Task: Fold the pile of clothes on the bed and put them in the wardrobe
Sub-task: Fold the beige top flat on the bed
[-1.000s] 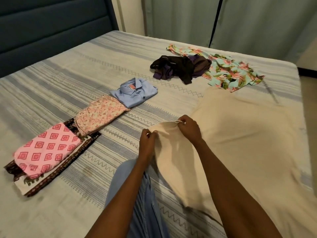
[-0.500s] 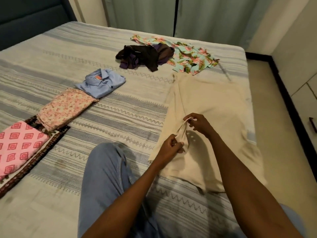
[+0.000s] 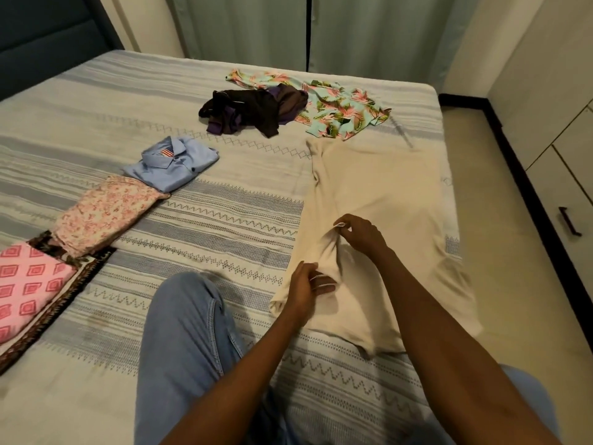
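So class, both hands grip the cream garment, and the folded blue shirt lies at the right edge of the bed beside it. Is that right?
Not quite. The head view shows the folded blue shirt left of the cream garment, in the row of folded clothes, not at the right edge. The rest holds: left hand and right hand both grip the garment.

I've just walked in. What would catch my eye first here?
Two hands: the left hand and right hand pinch a cream garment spread on the bed's right side. Along the left edge lies a row of folded clothes, including a blue shirt. A bright floral shirt waits unfolded at the far end.
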`<action>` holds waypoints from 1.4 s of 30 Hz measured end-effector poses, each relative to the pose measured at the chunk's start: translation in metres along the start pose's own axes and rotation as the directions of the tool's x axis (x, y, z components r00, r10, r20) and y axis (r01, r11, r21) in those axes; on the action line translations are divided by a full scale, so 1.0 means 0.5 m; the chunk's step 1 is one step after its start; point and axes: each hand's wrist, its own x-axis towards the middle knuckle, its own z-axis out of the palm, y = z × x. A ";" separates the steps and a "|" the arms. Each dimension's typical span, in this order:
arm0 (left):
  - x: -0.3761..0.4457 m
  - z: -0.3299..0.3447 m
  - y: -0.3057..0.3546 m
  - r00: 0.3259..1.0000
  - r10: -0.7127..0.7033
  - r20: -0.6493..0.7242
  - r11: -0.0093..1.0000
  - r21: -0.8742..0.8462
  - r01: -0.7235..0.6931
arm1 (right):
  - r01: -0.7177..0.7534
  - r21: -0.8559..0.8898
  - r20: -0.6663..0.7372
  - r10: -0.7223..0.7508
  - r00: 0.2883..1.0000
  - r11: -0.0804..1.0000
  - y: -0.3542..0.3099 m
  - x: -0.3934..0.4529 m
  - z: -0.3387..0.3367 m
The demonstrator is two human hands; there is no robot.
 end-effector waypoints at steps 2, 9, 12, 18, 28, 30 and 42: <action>-0.002 -0.016 0.008 0.995 0.003 -0.102 0.993 -0.114 -0.015 | 0.028 -0.003 0.009 -0.028 1.000 1.000 -0.030 0.008 0.012; -0.002 -0.096 0.004 0.960 0.048 -0.274 0.967 0.255 0.025 | -0.067 -0.018 0.051 0.068 0.996 0.998 -0.060 -0.005 0.068; -0.024 -0.114 0.010 0.951 0.163 -0.264 0.842 0.540 0.006 | -0.173 0.018 0.006 0.172 0.985 0.985 -0.050 -0.034 0.085; -0.052 -0.166 0.014 0.941 0.326 0.090 -0.088 0.994 -0.064 | -0.357 0.113 0.103 0.346 0.933 0.927 -0.038 -0.084 0.123; -0.061 -0.181 0.043 0.888 0.283 0.361 -0.233 0.924 -0.302 | -0.421 0.216 0.174 0.389 0.905 0.881 -0.066 -0.151 0.141; -0.061 -0.187 0.045 0.847 0.276 0.454 -0.420 0.850 -0.318 | -0.420 0.340 0.143 0.395 0.908 0.842 -0.059 -0.167 0.134; -0.048 -0.206 0.096 0.880 -0.107 0.462 -0.452 0.766 -0.457 | -0.290 -0.007 0.083 0.289 0.954 0.957 -0.057 -0.225 0.123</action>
